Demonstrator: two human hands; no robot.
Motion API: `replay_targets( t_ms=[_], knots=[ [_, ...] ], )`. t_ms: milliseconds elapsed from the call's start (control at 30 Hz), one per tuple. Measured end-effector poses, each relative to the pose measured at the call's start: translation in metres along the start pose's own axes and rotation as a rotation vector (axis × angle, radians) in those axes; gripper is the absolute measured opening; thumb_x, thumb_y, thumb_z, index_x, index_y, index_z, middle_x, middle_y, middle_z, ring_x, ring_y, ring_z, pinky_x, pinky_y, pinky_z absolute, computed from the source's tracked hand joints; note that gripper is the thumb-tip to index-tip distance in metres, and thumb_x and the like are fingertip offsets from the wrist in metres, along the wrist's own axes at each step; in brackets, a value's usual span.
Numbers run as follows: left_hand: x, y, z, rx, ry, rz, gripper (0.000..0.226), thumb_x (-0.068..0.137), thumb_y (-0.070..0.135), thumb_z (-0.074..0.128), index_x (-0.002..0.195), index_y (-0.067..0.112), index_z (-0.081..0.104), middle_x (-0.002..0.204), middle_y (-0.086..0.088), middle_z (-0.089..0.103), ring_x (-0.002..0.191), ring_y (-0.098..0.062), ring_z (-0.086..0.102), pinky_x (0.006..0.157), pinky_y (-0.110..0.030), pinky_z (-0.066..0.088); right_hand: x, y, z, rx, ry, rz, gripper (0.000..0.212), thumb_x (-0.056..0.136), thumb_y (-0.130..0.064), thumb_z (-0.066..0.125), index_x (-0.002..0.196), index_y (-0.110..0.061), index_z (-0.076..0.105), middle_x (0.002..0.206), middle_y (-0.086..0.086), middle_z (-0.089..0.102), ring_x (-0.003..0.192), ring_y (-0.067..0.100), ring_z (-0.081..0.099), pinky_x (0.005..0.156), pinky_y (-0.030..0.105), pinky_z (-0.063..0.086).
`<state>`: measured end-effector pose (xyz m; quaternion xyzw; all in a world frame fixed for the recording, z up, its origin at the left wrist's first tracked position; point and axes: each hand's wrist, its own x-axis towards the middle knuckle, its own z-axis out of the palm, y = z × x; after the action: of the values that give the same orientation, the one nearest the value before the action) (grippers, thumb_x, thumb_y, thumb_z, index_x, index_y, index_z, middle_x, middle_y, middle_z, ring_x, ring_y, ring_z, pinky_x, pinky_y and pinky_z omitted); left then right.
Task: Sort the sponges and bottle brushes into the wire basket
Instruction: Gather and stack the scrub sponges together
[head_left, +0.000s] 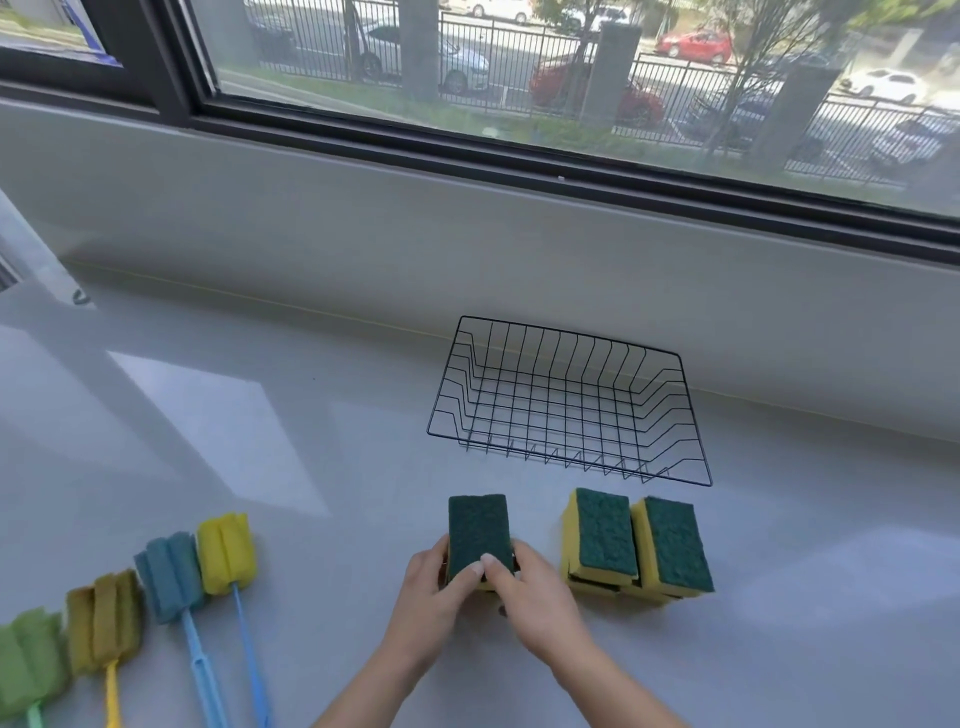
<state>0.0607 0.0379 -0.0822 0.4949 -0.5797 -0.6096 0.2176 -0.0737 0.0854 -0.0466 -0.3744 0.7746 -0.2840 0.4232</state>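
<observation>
A black wire basket stands with nothing in it on the grey counter, near the wall. Just in front of it, my left hand and my right hand both grip a green-topped yellow sponge from its two sides. Two more stacks of green-and-yellow sponges sit to the right of it. At the lower left lie several foam bottle brushes side by side: yellow, blue, ochre and green, handles pointing toward me.
The grey counter runs back to a low grey wall under a wide window. A sunlit patch falls on the counter left of the basket.
</observation>
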Motion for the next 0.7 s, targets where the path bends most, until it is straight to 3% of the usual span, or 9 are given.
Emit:
replay_targets(
  t_ms=[133, 200, 267, 467, 567, 700],
  knots=[
    [0.007, 0.0, 0.008, 0.08, 0.051, 0.002, 0.033, 0.093, 0.039, 0.057, 0.125, 0.042, 0.056, 0.115, 0.007, 0.052, 0.12, -0.001, 0.044, 0.105, -0.033, 0.04, -0.006, 0.011, -0.008, -0.041, 0.023, 0.024, 0.037, 0.097, -0.049, 0.053, 0.128, -0.029, 0.055, 0.1, -0.02, 0.059, 0.089, -0.004, 0.057, 0.077, 0.027, 0.047],
    [0.011, 0.002, 0.013, 0.104, 0.066, 0.004, 0.032, 0.094, 0.036, 0.057, 0.125, 0.042, 0.055, 0.114, 0.009, 0.05, 0.118, -0.003, 0.046, 0.102, -0.031, 0.04, -0.013, 0.018, -0.014, -0.124, 0.061, 0.0, 0.058, 0.097, -0.048, 0.054, 0.147, -0.021, 0.042, 0.124, -0.017, 0.055, 0.111, 0.003, 0.057, 0.089, 0.027, 0.046],
    [0.013, 0.005, 0.018, 0.12, 0.063, -0.009, 0.029, 0.094, 0.038, 0.056, 0.121, 0.045, 0.053, 0.114, 0.009, 0.049, 0.114, -0.002, 0.047, 0.097, -0.029, 0.04, -0.021, 0.023, -0.021, -0.205, 0.112, -0.072, 0.067, 0.097, -0.043, 0.056, 0.155, -0.02, 0.032, 0.144, -0.009, 0.046, 0.131, 0.011, 0.048, 0.106, 0.032, 0.044],
    [0.022, 0.019, 0.035, 0.146, 0.011, 0.004, 0.027, 0.093, 0.039, 0.055, 0.119, 0.047, 0.052, 0.111, 0.011, 0.048, 0.114, -0.006, 0.048, 0.094, -0.029, 0.041, -0.027, 0.019, -0.069, -0.236, 0.366, -0.321, 0.038, 0.092, -0.015, 0.065, 0.13, -0.018, 0.063, 0.108, -0.015, 0.06, 0.105, 0.003, 0.059, 0.09, 0.031, 0.054],
    [0.025, 0.025, 0.042, 0.153, -0.01, 0.012, 0.027, 0.094, 0.039, 0.055, 0.118, 0.05, 0.052, 0.111, 0.013, 0.048, 0.115, -0.008, 0.05, 0.1, -0.033, 0.043, -0.019, 0.02, -0.098, -0.394, 0.402, -0.34, 0.042, 0.09, -0.02, 0.068, 0.131, -0.018, 0.063, 0.121, -0.01, 0.063, 0.116, 0.011, 0.057, 0.098, 0.028, 0.049],
    [0.031, 0.028, 0.045, 0.167, -0.02, 0.015, 0.037, 0.094, 0.039, 0.056, 0.13, 0.043, 0.051, 0.113, 0.014, 0.048, 0.117, -0.011, 0.051, 0.105, -0.039, 0.042, -0.002, 0.027, -0.126, -0.717, 0.283, -0.394, 0.072, 0.082, -0.047, 0.07, 0.145, -0.02, 0.047, 0.141, -0.01, 0.051, 0.131, 0.015, 0.045, 0.102, 0.027, 0.043]
  ],
)
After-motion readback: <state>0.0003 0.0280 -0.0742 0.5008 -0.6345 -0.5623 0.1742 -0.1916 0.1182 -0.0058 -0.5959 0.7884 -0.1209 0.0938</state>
